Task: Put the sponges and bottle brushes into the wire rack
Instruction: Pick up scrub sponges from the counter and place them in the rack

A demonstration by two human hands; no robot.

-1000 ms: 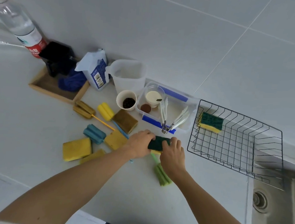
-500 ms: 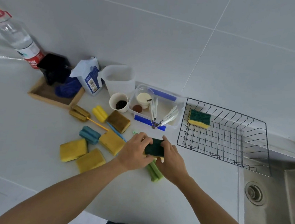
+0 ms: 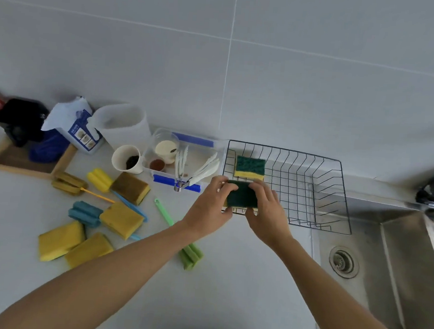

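Head view: both hands on one dark-green-topped scouring sponge (image 3: 242, 197), yellow layer just visible at its lower left edge. Left hand (image 3: 208, 206) grips its left end, fingers curled over the top edge, thumb underneath. Right hand (image 3: 265, 215) grips the right end the same way. Sponge is held over the front-left corner of the black wire rack (image 3: 337, 199), at the near rim; can't tell if it touches the wire.

Inside the rack, back-left corner: a second green-and-yellow sponge (image 3: 250, 167), lying flat, green face up, just beyond the held one.

On the white counter (image 3: 226, 295), left of the hands:
- green bottle brush with foam head (image 3: 190, 255), handle partly hidden under the left forearm
- blue foam-head brush (image 3: 85, 213), partly under a yellow sponge (image 3: 121, 219)
- two more yellow sponges, (image 3: 60, 240) and (image 3: 89, 250), touching each other at the near left
- brown-topped sponge (image 3: 131, 187)
- yellow foam-head brush (image 3: 100, 179) beside an olive foam brush with orange handle (image 3: 68, 183)

Behind these: white cup (image 3: 127, 158), clear plastic tub with blue clips (image 3: 185, 159), wooden tray (image 3: 26, 159). Steel sink (image 3: 397, 269) right of the rack.
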